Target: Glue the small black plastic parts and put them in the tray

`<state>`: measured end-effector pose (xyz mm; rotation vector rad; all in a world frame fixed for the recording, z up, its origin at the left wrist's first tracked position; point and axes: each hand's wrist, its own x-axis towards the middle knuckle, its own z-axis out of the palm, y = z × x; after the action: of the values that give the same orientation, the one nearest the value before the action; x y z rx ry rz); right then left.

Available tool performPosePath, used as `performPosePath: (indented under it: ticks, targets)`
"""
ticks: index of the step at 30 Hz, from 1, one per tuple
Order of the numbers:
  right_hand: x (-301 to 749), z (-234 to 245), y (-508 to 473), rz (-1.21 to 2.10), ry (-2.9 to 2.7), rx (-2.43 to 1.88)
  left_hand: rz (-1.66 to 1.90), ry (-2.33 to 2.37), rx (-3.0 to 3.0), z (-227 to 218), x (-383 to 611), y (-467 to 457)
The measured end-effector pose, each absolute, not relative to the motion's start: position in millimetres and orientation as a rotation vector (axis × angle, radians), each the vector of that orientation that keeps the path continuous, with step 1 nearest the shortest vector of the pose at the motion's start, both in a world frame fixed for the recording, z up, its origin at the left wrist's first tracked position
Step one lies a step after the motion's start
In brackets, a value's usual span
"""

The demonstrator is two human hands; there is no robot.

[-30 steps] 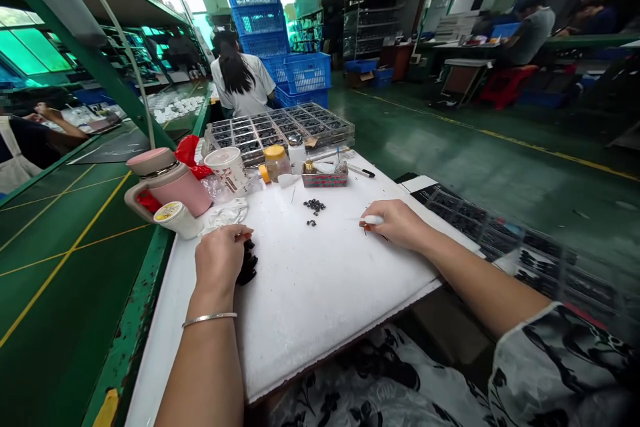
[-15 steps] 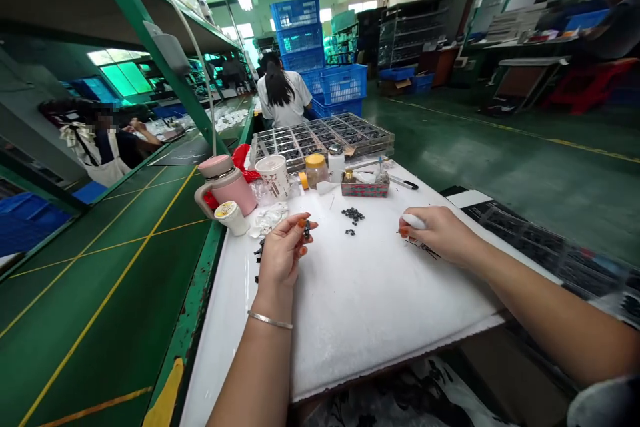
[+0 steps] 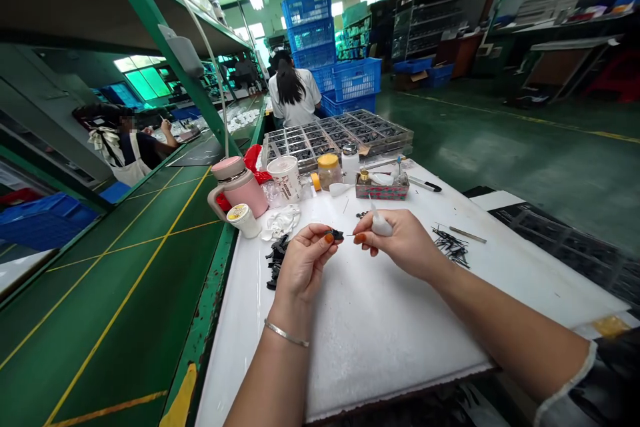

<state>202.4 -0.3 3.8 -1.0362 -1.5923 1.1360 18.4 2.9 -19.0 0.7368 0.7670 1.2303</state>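
My left hand [image 3: 306, 261] is raised above the white foam pad [image 3: 380, 320], thumb and forefinger pinched on a small black part [image 3: 335, 235]. My right hand [image 3: 403, 241] faces it, closed around a small white squeeze bottle [image 3: 379, 223], with a thin pin between its fingertips pointing at the black part. A heap of black parts [image 3: 277, 257] lies just left of my left hand. Thin black pins [image 3: 451, 245] are scattered to the right of my right hand.
At the pad's far edge stand a pink mug [image 3: 239, 184], a paper cup [image 3: 287, 179], a yellow-lidded jar [image 3: 330, 170], a small red box [image 3: 382, 187] and clear compartment trays [image 3: 336, 134]. A green conveyor [image 3: 120, 260] runs on the left. People sit ahead and at far left.
Both hands came together over the middle of the pad. My left hand left the black heap, lifting one part. My right hand moved left off the pins with the bottle.
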Motion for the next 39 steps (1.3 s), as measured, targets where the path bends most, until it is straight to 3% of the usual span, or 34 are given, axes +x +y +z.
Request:
performPosePath:
  ticks: [13,22,39]
  targets:
    - [196,-6,-10,1.159,-1.515,-0.916,1.01,0.774,0.88,-20,26,-4]
    - [198,0,-17,0.721,-1.604,-1.053,0.929,0.676,0.714,-19,25,-2]
    - [196,-8,-17,0.315,-1.81,-1.162,1.02,0.832,0.809,-24,33,-1]
